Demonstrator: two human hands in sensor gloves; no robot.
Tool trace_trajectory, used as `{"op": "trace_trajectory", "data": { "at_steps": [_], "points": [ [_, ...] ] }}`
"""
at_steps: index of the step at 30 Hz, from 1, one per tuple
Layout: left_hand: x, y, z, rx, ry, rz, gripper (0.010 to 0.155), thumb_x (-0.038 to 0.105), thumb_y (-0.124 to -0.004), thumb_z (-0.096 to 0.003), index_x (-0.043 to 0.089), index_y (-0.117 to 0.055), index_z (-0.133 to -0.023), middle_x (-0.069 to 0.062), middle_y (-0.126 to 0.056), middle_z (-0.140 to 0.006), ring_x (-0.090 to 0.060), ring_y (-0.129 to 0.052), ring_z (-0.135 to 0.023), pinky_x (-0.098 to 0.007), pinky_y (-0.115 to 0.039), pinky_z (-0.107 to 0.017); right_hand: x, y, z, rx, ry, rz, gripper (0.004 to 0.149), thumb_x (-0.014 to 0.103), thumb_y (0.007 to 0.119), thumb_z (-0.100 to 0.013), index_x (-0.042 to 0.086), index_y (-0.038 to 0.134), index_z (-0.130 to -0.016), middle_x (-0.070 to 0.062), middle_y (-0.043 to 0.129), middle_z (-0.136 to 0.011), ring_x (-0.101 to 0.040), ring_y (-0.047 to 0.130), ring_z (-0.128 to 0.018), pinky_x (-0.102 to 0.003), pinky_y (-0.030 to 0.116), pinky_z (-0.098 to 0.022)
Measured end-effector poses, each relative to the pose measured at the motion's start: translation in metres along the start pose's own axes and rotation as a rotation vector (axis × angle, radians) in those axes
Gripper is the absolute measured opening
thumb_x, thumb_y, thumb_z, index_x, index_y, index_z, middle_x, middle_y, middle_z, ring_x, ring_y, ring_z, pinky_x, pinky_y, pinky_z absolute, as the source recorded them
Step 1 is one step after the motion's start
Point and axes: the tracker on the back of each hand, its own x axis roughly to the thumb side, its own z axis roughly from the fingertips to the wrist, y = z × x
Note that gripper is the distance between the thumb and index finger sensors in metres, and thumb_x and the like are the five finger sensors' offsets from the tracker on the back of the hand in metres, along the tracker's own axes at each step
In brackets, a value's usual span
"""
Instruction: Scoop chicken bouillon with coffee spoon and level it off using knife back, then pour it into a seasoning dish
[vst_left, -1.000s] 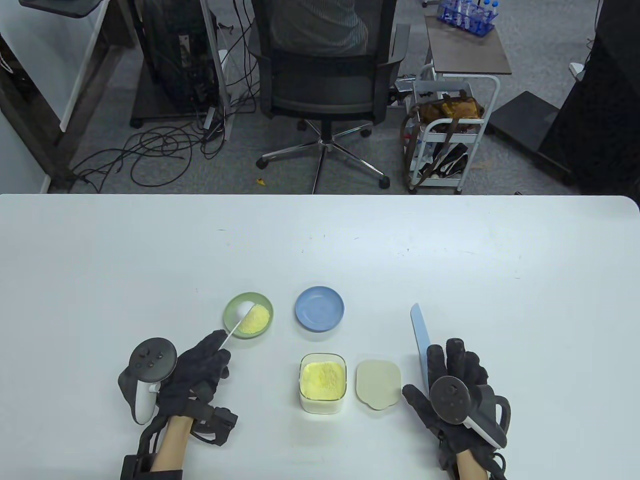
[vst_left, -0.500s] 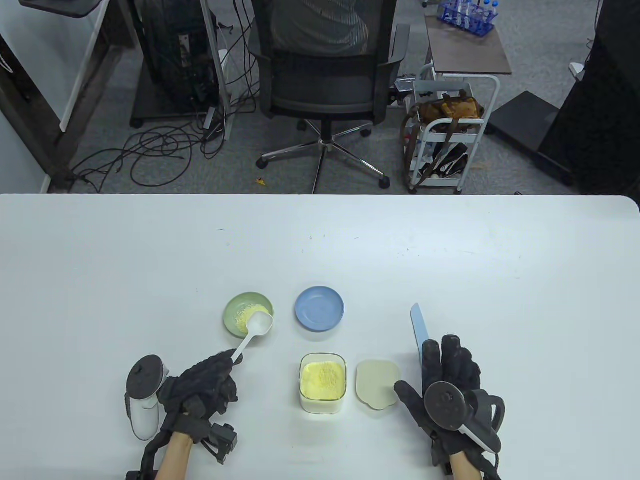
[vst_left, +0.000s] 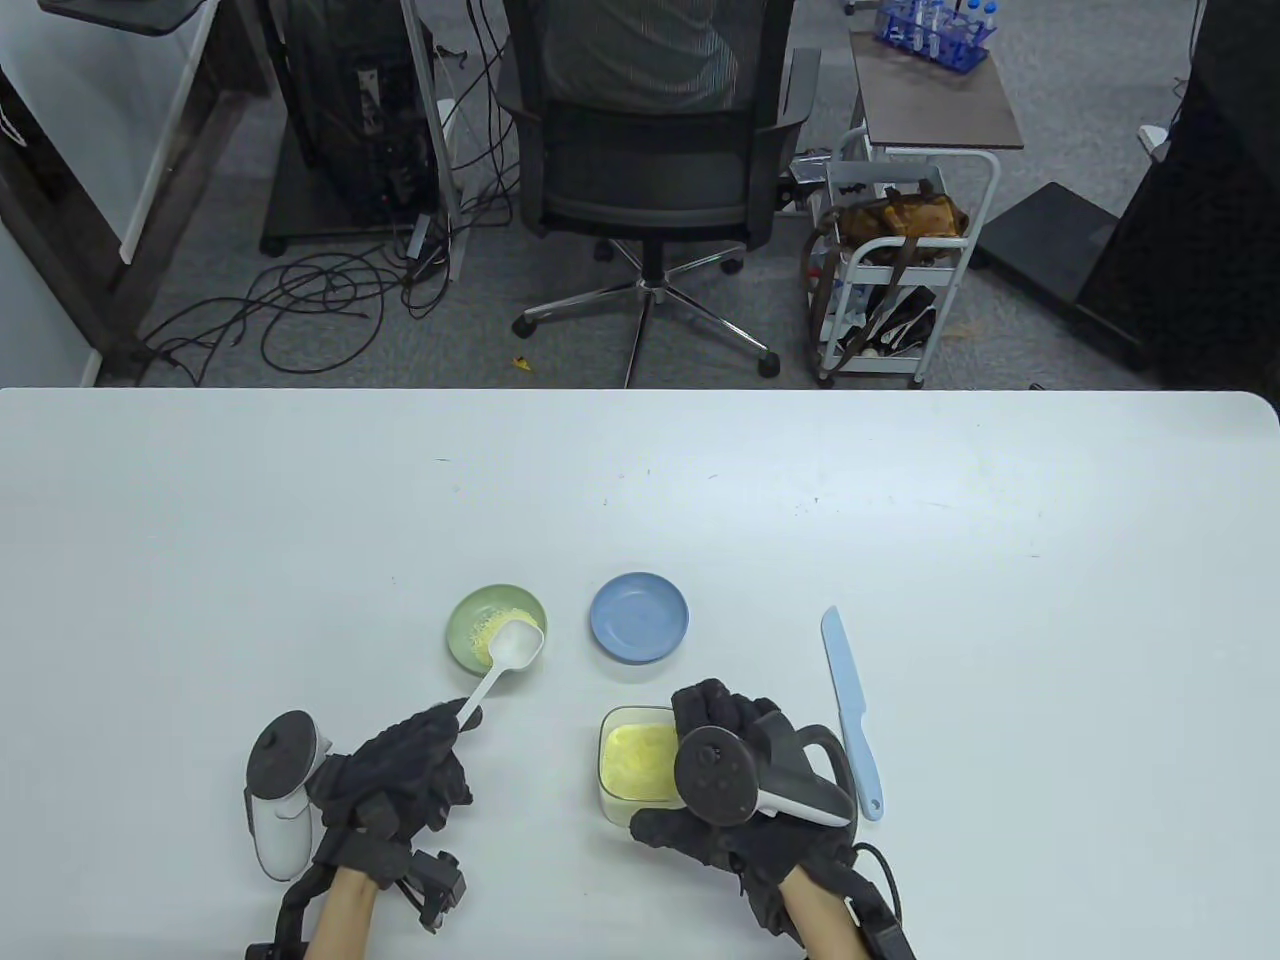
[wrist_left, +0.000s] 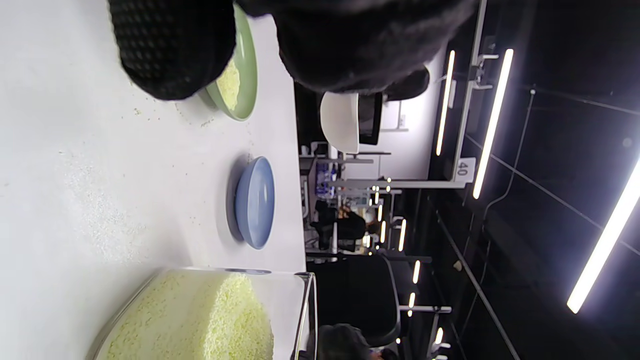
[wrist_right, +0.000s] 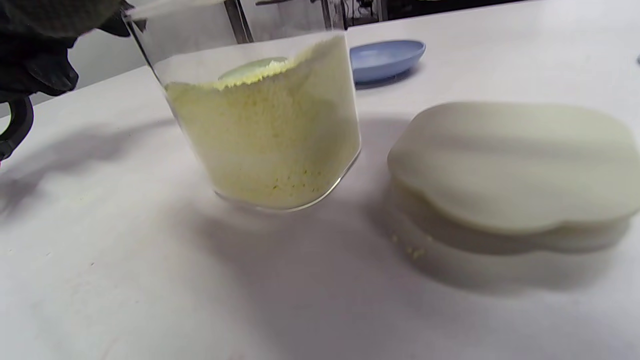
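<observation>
The yellow chicken bouillon powder (vst_left: 640, 757) fills a clear square glass jar (wrist_right: 260, 120) near the front of the white bench (vst_left: 900, 520). More of it lies in the small green round dish (vst_left: 470, 630). The left hand (vst_left: 400, 775) pinches the handle of a white plastic spoon (vst_left: 505, 655), whose bowl sits over the green dish. The right hand (vst_left: 740, 790) hovers over the jar's right side with its grip loose, holding nothing. A pale lid (wrist_right: 510, 160) lies beside the jar. A small blue dish (vst_left: 638, 617) sits behind it. A light blue plastic knife (vst_left: 850, 710) lies flat at the right.
</observation>
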Motion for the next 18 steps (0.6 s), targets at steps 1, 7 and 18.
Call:
{"op": "trace_trajectory", "data": {
  "at_steps": [1, 7, 18],
  "points": [
    [0.000, 0.000, 0.000, -0.008, -0.002, 0.000, 0.050, 0.031, -0.071, -0.0493, -0.006, -0.074, -0.083, -0.001, -0.095, -0.021, 0.001, -0.085, 0.005, -0.033, -0.083, -0.029, -0.002, 0.003, -0.003, -0.001, 0.015, 0.002, 0.103, 0.056, 0.072, -0.049, -0.011, 0.011, -0.099, -0.043, 0.015, -0.102, -0.061, 0.034, -0.093, -0.077, 0.019, -0.064],
    [0.010, -0.022, -0.001, -0.201, -0.016, -0.052, 0.050, 0.032, -0.076, -0.0491, -0.005, -0.076, -0.083, -0.002, -0.096, -0.022, 0.000, -0.085, 0.003, -0.034, -0.083, -0.031, -0.005, 0.006, -0.005, -0.055, 0.020, 0.003, 0.105, 0.056, 0.075, -0.046, -0.009, 0.011, -0.098, -0.040, 0.021, -0.102, -0.059, 0.038, -0.093, -0.077, 0.021, -0.064],
    [0.041, -0.065, 0.008, -0.238, -0.032, -0.484, 0.049, 0.031, -0.089, -0.0452, 0.002, -0.082, -0.085, -0.009, -0.097, -0.032, -0.005, -0.089, -0.005, -0.039, -0.078, -0.044, -0.007, 0.006, -0.004, -0.047, 0.015, -0.039, 0.106, 0.056, 0.075, -0.046, -0.008, 0.008, -0.098, -0.038, 0.018, -0.102, -0.059, 0.036, -0.093, -0.076, 0.020, -0.064]
  ]
}}
